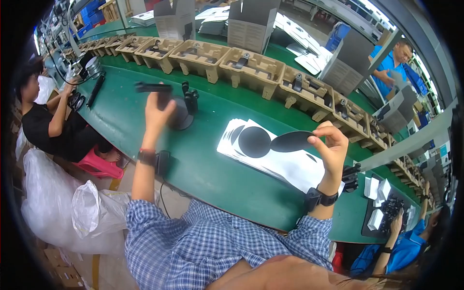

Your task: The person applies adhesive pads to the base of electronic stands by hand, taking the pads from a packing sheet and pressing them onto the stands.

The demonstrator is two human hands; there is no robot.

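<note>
Small print runs in lines on the tall middle carton [248, 33] ahead of me, on the left carton [174, 25] and on the right carton [344, 62], all grey; it is too fine for me to read.

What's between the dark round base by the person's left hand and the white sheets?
The head view shows only bare green tabletop between the round base and the white sheets.

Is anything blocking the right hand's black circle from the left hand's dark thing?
Maybe a little: upright black parts stand just right of the blurry dark thing in the left hand. Otherwise, nothing visible stands between it and the black circle in the right hand.
</note>
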